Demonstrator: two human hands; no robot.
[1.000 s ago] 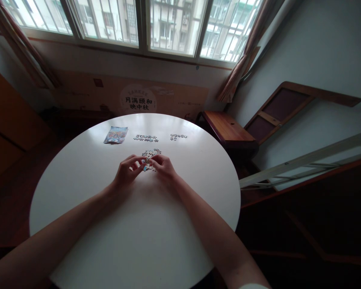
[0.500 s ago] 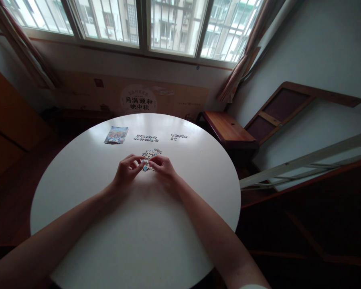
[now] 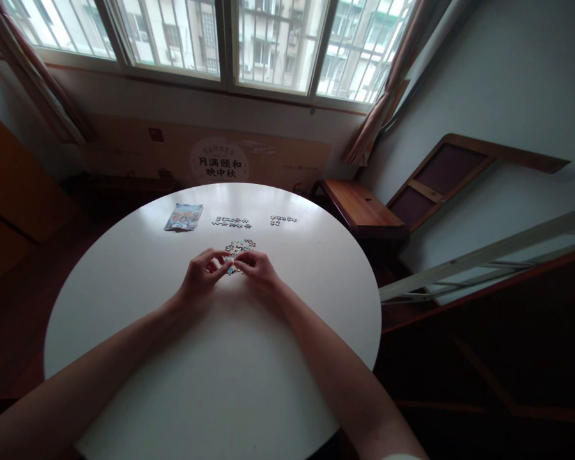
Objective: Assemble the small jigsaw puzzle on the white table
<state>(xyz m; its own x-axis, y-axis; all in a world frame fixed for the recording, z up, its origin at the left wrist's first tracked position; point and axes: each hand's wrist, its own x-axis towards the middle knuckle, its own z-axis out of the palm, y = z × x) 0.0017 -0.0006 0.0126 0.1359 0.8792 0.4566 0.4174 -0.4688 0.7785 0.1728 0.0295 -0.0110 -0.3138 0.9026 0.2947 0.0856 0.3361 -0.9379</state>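
Both my hands meet at the middle of a round white table (image 3: 211, 370). My left hand (image 3: 202, 276) and my right hand (image 3: 259, 269) have their fingers pinched together on small jigsaw pieces (image 3: 230, 268) between their fingertips. Just beyond the fingertips lies a small heap of loose puzzle pieces (image 3: 240, 245). Further back are two short rows of joined pieces, a left row (image 3: 231, 222) and a right row (image 3: 283, 220). A small colourful picture card or bag (image 3: 184, 216) lies at the back left.
A wooden bench (image 3: 359, 207) stands beyond the table's right edge, with a wooden frame (image 3: 450, 172) leaning on the wall. A cardboard panel with printed characters (image 3: 219, 163) runs under the barred window (image 3: 230, 38). Dark floor surrounds the table.
My hands have stayed together at the same spot, fingers shifting slightly on the pieces. The view has tilted a little.
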